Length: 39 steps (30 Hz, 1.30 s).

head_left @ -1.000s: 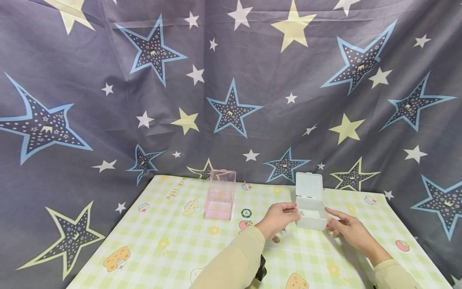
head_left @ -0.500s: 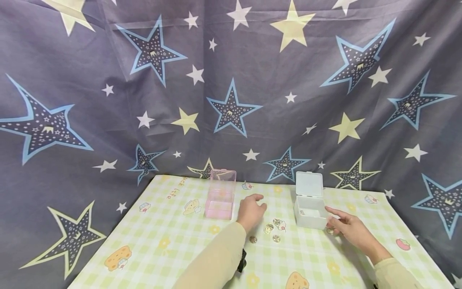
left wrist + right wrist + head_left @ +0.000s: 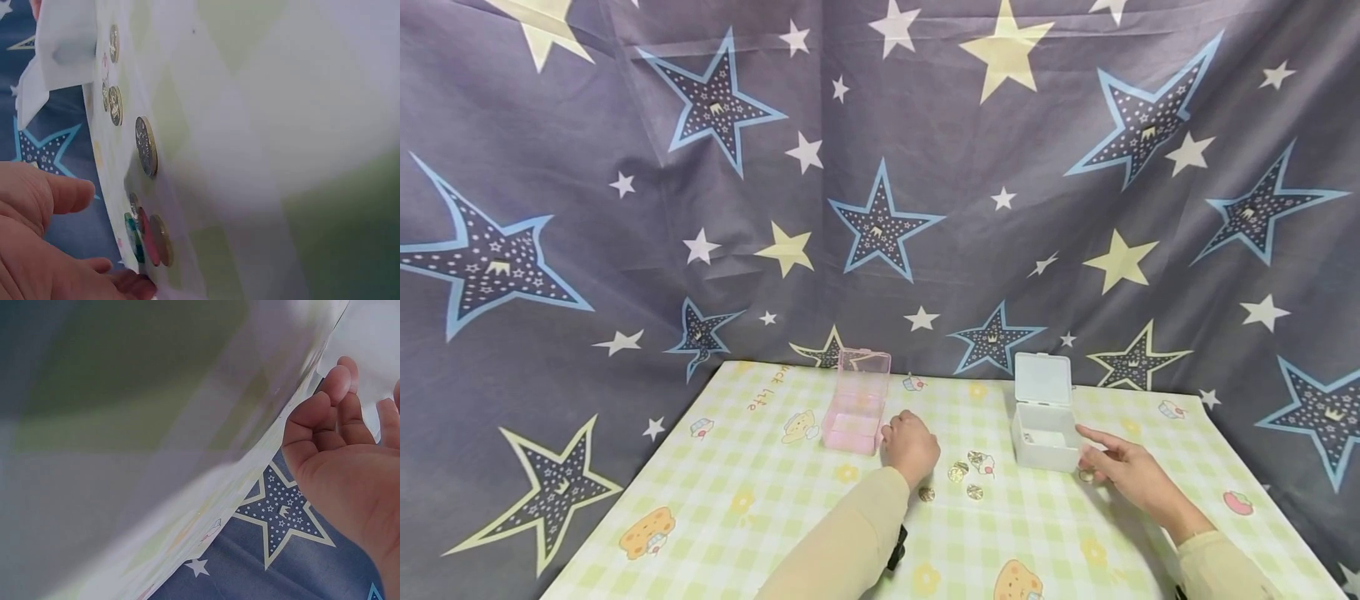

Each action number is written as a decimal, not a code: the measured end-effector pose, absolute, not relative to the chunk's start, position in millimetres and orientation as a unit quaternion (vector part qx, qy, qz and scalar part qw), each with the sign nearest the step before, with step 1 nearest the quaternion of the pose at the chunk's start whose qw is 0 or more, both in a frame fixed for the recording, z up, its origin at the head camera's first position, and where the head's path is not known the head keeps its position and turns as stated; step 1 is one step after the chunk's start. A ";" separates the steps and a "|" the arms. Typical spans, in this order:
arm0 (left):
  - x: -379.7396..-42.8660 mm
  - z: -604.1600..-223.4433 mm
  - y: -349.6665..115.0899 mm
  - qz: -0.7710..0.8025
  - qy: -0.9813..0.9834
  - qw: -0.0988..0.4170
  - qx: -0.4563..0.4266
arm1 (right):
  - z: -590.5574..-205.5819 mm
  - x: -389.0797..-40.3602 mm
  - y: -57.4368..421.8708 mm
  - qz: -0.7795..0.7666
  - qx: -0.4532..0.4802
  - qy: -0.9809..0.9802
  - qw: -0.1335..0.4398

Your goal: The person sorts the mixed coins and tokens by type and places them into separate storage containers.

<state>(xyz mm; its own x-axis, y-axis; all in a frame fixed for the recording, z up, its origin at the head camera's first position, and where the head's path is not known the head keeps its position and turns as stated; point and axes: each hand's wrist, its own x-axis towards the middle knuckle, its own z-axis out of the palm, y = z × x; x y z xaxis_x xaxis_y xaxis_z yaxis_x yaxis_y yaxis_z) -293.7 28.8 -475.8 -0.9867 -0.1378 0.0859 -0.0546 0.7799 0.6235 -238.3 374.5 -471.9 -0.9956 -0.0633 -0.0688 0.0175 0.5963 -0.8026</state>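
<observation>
Round coins [image 3: 957, 474]; translucent pink box [image 3: 850, 442]

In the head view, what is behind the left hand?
The left hand hides that spot; the left wrist view shows a green disc, a reddish disc and coins there.

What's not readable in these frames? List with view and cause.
Green round chip: head view, hidden behind the bare left hand.
Markings on the gold-coloured round coins: head view, too small.
Whether the bare right hand grips the gold-coloured round disc beside it: head view, the hand partly covers it.
Full outline of the white rectangular plastic box: right wrist view, cut off by picture edge.
</observation>
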 end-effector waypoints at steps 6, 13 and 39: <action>-298.6 -479.6 21.1 -0.388 -0.920 0.047 0.016 | -472.9 -239.6 375.4 -0.448 -0.015 0.893 0.044; -305.2 -485.8 6.8 -0.393 -0.914 0.010 -0.097 | -472.1 -240.0 374.7 -0.445 -0.015 0.895 0.038; -309.1 -490.0 -2.3 -0.403 -0.904 -0.035 -0.136 | -472.3 -237.8 370.0 -0.450 -0.008 0.893 0.027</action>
